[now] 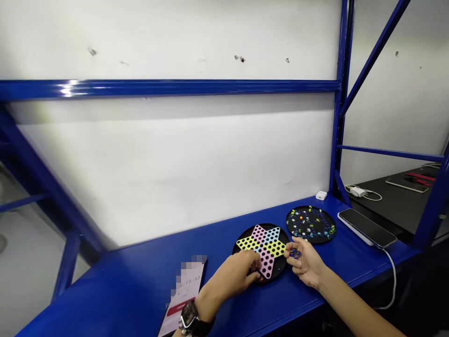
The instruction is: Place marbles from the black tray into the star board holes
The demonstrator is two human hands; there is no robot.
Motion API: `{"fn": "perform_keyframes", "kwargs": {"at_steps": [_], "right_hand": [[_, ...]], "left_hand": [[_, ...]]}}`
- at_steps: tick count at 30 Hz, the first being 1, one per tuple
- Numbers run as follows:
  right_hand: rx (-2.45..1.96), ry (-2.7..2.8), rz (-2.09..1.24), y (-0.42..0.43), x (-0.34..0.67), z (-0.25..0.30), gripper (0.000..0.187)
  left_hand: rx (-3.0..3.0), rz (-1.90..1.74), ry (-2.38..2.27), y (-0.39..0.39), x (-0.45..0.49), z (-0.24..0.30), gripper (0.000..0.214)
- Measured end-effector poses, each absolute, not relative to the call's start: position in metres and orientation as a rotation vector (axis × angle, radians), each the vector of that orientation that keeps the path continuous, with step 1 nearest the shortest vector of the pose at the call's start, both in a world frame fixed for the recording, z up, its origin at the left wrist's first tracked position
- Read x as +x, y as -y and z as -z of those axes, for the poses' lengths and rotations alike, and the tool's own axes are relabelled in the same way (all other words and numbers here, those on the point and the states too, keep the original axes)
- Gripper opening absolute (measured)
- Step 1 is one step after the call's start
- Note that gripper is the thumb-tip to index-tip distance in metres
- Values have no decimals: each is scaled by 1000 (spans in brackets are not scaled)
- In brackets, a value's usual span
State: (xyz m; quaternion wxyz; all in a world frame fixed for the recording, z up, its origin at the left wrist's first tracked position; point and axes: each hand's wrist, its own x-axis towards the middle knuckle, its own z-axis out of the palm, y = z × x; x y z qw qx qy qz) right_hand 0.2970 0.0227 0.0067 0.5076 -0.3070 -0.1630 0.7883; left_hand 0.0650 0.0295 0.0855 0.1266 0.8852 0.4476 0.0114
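A round black Chinese checkers board (264, 245) with a star of pink, yellow and light blue holes lies on the blue shelf (140, 285). My left hand (235, 276), with a watch on its wrist, rests on the board's near edge, fingers pinched together over the pink point; what they pinch is hidden. My right hand (304, 263) is cupped palm up just right of the board and holds several marbles. Behind it sits a round black lid (310, 224) with many coloured marbles in it.
A phone (182, 297) showing a timer lies at the near left of the shelf. Another phone (366, 227) on a white cable lies to the right, and a small white box (321, 195) sits by the wall. Blue rack posts rise at right; a black table stands beyond.
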Motion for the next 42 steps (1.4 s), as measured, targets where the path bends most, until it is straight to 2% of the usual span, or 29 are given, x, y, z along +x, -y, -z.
{"fn": "perform_keyframes", "kwargs": {"at_steps": [5, 14, 23, 30, 34, 37, 42], "right_hand": [[-733, 411, -1917, -21, 294, -10, 40], [-756, 429, -1920, -18, 292, -17, 51], [-735, 658, -2101, -16, 288, -21, 52], [-831, 547, -2133, -16, 289, -18, 54], [-736, 477, -2020, -18, 292, -17, 44], [-707, 427, -1964, -20, 293, -14, 45], [-730, 446, -1983, -22, 296, -7, 48]], "left_hand": [[2602, -4, -1362, -29, 66, -83, 22], [2667, 152, -1471, -22, 70, -89, 13], [2617, -469, -1193, -13, 98, -112, 15], [2658, -547, -1052, -17, 131, -105, 21], [2627, -330, -1194, -25, 116, -97, 19], [2631, -80, -1242, -30, 109, -87, 20], [2649, -64, -1187, -33, 114, -76, 17]]}}
